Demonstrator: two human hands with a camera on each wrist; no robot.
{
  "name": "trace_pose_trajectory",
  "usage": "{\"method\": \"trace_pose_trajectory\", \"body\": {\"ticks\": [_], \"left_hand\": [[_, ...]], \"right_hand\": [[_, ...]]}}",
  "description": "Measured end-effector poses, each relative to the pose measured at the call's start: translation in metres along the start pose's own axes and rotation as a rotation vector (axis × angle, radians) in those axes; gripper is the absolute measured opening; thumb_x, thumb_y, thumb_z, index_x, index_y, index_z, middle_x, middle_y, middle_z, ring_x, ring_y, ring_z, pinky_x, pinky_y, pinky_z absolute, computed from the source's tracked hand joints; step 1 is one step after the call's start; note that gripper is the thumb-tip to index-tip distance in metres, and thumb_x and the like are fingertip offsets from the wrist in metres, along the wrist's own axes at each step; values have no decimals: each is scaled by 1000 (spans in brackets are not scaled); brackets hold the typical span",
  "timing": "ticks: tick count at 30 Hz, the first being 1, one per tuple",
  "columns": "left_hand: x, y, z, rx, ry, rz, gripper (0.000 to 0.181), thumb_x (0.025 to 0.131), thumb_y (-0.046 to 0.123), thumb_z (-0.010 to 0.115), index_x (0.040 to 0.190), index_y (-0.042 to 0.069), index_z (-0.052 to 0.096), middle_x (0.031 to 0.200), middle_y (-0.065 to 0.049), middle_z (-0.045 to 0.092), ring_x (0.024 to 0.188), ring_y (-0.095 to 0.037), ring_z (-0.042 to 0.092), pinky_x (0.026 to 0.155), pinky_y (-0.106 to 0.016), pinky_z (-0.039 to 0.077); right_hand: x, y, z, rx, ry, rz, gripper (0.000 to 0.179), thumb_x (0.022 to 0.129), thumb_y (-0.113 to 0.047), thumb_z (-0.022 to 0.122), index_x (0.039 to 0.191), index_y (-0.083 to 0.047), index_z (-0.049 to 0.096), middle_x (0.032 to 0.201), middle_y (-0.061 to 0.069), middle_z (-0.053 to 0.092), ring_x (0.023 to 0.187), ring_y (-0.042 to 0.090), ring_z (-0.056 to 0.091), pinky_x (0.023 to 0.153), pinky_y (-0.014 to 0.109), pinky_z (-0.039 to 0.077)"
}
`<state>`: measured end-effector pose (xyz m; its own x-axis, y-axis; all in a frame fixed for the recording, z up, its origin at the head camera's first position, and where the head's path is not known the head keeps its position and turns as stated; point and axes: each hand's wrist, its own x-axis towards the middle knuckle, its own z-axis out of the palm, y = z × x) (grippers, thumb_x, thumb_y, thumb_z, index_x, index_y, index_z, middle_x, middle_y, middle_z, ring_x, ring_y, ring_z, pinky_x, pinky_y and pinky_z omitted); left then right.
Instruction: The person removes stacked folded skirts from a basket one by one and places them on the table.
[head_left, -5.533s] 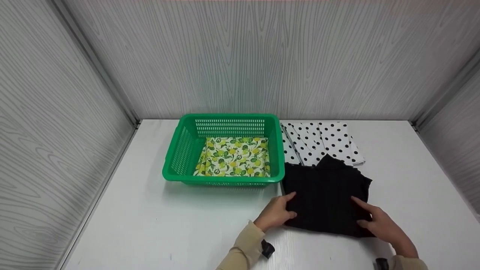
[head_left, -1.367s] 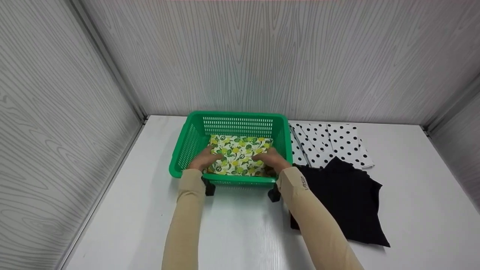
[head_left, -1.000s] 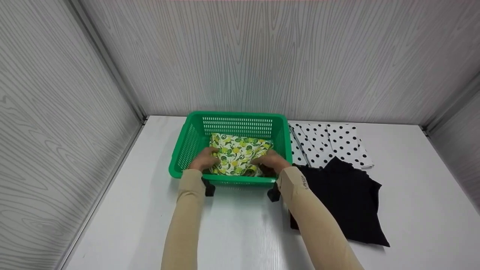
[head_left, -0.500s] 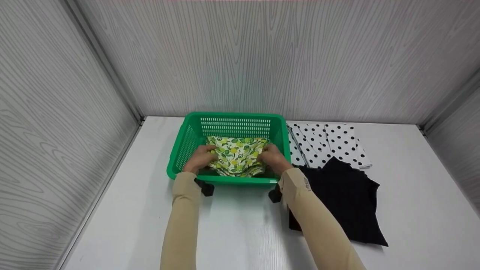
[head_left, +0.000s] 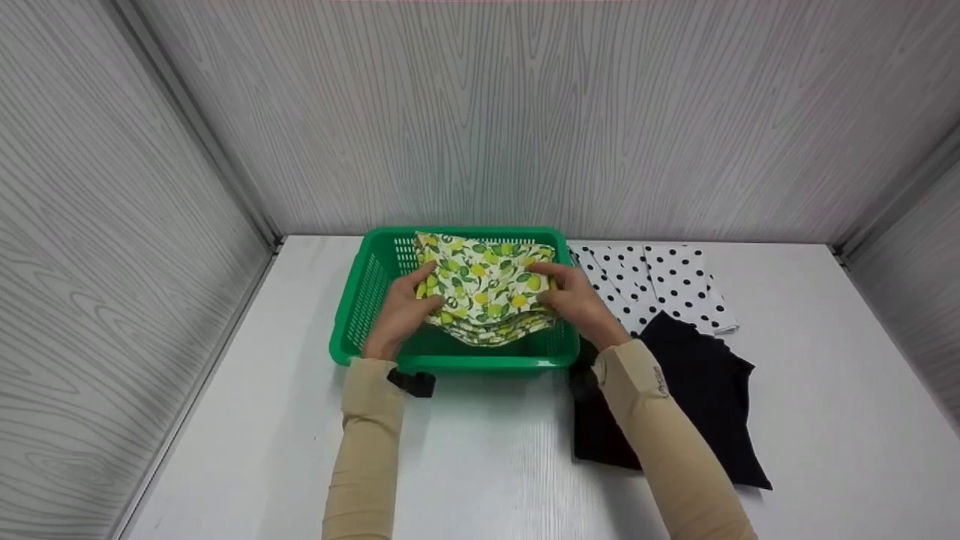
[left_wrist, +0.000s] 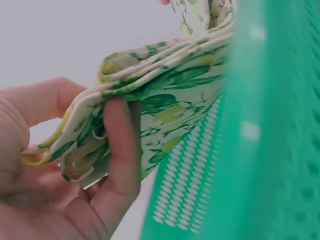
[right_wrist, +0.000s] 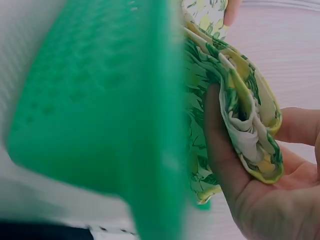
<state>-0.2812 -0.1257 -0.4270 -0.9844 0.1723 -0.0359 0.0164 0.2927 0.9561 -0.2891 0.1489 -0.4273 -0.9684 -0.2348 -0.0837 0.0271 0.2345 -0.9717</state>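
Note:
A folded cloth [head_left: 487, 281] with a lemon-and-leaf print is held up over the green basket [head_left: 450, 362], its layers sagging in the middle. My left hand [head_left: 401, 311] grips its left side, and my right hand [head_left: 581, 300] grips the right side. In the left wrist view, thumb and fingers [left_wrist: 122, 150] pinch the stacked folds beside the basket wall. The right wrist view shows fingers [right_wrist: 222, 145] under the layered edge, with the thumb on the other side.
Right of the basket lies a folded white cloth with black dots [head_left: 671, 281]. In front of it a black cloth [head_left: 705, 405] overlaps its near edge, partly behind my right sleeve [head_left: 667, 427]. Grey wood-patterned walls [head_left: 480, 112] enclose the back and sides of the white table [head_left: 480, 465].
From resting on the folded lemon-print cloth inside the basket, both hands have taken hold of its sides and lifted it to above the rim. Earlier, both hands were on the black cloth.

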Motion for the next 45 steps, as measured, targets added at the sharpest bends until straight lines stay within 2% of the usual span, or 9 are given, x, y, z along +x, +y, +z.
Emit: {"method": "trace_pose_trajectory", "body": {"ticks": [7,11,14,17,19,22,34,37,45], "left_hand": [[-8,19,24,-99,-10,142,71,95,0,60,159,6,31,164,-15,27,45,-12,37,56,-27,44],[-8,23,44,-96,-20,191,70,94,1,61,158,4,32,164,-14,26,99,-16,59,65,-29,41],[-6,27,61,-83,-47,211,71,95,2,61,159,6,31,165,-13,25,129,-17,44,68,-30,41],[-1,29,78,-86,-85,227,71,95,3,61,159,7,30,165,-11,24,95,-13,56,64,-29,39],[2,30,88,-92,-110,238,72,95,3,62,160,9,30,166,-10,24,63,-11,45,59,-29,37],[5,31,104,-111,-151,246,73,96,2,61,160,10,28,166,-11,23,46,-7,32,54,-28,35],[13,36,161,-151,-240,252,74,95,-2,60,160,12,29,164,-11,27,42,-10,21,51,-28,30],[14,37,175,-141,-268,256,75,95,-3,61,161,10,28,165,-11,24,74,-9,61,54,-29,30],[19,41,221,-168,-325,201,85,89,-13,64,161,13,27,167,-8,20,113,-26,62,56,-28,36]], "right_hand": [[-21,1,-29,-1,49,-89,59,93,11,51,151,2,45,156,20,40,70,10,44,60,21,39],[-37,6,-51,-14,77,-98,59,95,9,51,152,0,43,154,21,42,67,8,44,63,20,41],[-49,11,-69,-25,98,-109,58,97,9,50,154,-1,41,153,20,42,75,8,48,67,20,43],[-61,16,-86,-38,118,-135,57,98,9,50,154,-1,40,152,21,42,69,8,44,64,21,42],[-68,20,-96,-44,129,-156,56,100,8,49,154,-1,40,151,21,41,63,9,36,60,24,38],[-77,26,-111,-54,148,-172,56,100,7,50,155,-2,39,153,20,39,60,9,33,59,25,38],[-111,44,-164,-145,223,-152,56,104,-1,51,157,-3,33,160,26,27,113,16,45,71,23,41],[-119,53,-179,-149,233,-142,57,104,-1,52,158,-3,31,162,28,22,143,28,32,80,17,42],[-140,73,-215,-177,297,-89,58,104,-5,55,158,-8,32,165,24,18,152,29,15,84,13,40]]}}
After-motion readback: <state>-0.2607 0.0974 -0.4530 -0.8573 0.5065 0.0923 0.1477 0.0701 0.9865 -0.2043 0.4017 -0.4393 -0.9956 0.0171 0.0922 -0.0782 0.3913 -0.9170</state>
